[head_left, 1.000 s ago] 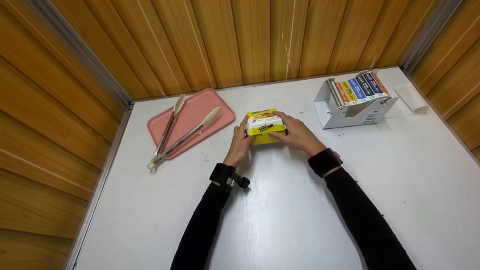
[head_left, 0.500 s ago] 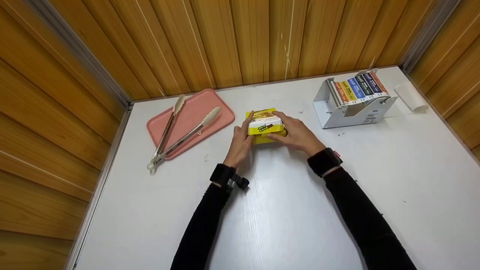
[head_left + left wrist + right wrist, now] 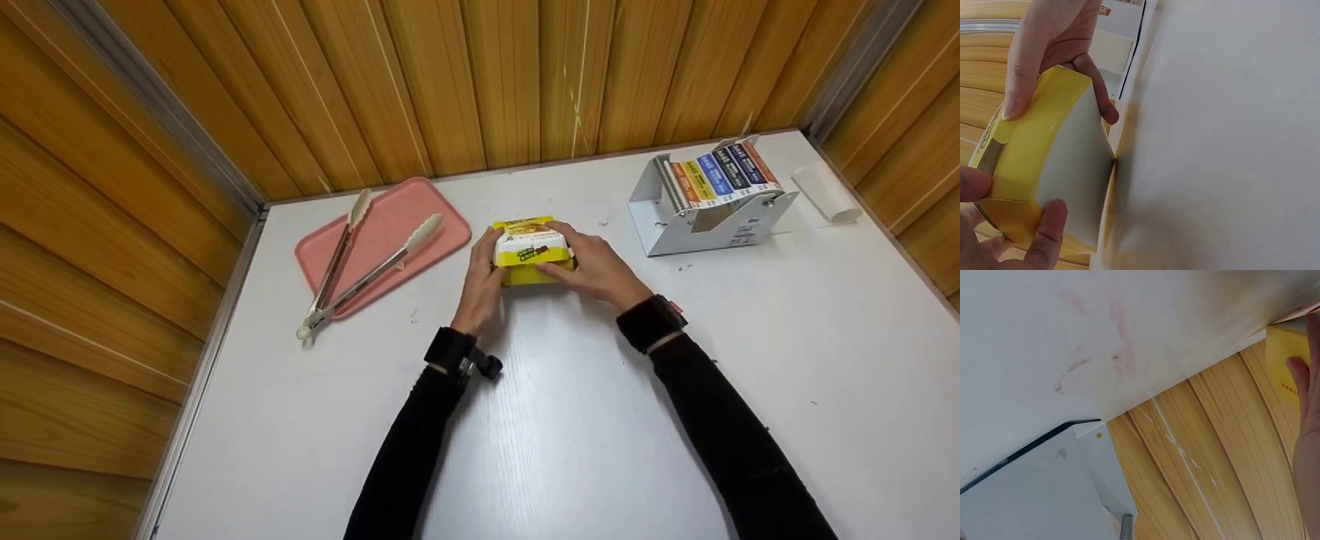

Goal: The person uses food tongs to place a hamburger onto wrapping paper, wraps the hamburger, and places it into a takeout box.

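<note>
A yellow and white burger box (image 3: 532, 251) with a food picture on its lid stands between both hands near the middle of the white table. My left hand (image 3: 480, 285) grips its left side. From the right, my right hand (image 3: 600, 270) holds it, thumb across the front and fingers at the back right corner. In the left wrist view the box (image 3: 1027, 152) is tipped, its pale underside showing and its far bottom edge near the tabletop. One left fingertip (image 3: 1054, 212) presses that underside. A yellow box corner (image 3: 1283, 354) shows beside the right fingers. The box's inside is hidden.
Metal tongs (image 3: 367, 279) with pale tips lie spread across a pink tray (image 3: 390, 214) at the back left. A white label dispenser (image 3: 712, 232) with several coloured label rolls stands at the back right, beside a white paper roll (image 3: 825, 195). Wood-patterned walls (image 3: 502, 82) border the table.
My left index finger, stretched along the lid's left edge half a second ago, now lies lower at the box's side. The lid's front tilts slightly differently. The right hand stays nearly still.
</note>
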Tool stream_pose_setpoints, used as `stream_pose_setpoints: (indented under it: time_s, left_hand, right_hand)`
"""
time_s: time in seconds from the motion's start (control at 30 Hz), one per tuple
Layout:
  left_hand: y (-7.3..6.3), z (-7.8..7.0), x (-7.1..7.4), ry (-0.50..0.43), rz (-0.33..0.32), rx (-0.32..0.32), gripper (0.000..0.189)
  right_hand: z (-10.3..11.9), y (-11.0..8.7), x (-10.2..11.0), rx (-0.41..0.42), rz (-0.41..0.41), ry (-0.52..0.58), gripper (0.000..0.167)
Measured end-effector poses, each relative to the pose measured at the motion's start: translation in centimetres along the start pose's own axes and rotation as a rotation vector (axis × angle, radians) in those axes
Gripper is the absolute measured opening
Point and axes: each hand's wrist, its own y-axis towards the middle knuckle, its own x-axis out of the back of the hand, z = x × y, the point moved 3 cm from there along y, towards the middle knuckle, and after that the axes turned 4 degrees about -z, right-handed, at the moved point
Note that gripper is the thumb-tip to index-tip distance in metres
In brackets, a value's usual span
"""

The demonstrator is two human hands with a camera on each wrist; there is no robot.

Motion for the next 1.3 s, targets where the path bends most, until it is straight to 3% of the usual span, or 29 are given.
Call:
stream_pose_setpoints:
  time_s: [0.2,0.4,0.73,1.07,1.3]
  left_hand:
    - [0.0,0.3,0.0,0.021,0.005,-0.068,0.071]
    - [0.2,0.6,0.2,-0.016,0.000,-0.079,0.074]
    - [-0.1,1.3,0.7,-0.091,-0.030,0.009,0.056]
    - [0.0,1.8,0.8,-0.216,-0.108,0.097,0.052]
    - [-0.1,1.6,0.5,-0.141,-0.151,0.069,0.039]
  right_hand:
    - [0.2,0.0,0.0,0.010,0.004,0.000,0.080]
    - [0.2,0.1,-0.2,0.002,0.013,0.009,0.083]
    - [0.1,-0.1,-0.4,-0.033,0.044,0.032,0.097]
    - [-0.2,0.0,-0.6,-0.056,-0.047,0.106,0.079]
    - [0.2,-0.1,-0.8,-0.033,-0.075,0.113,0.073]
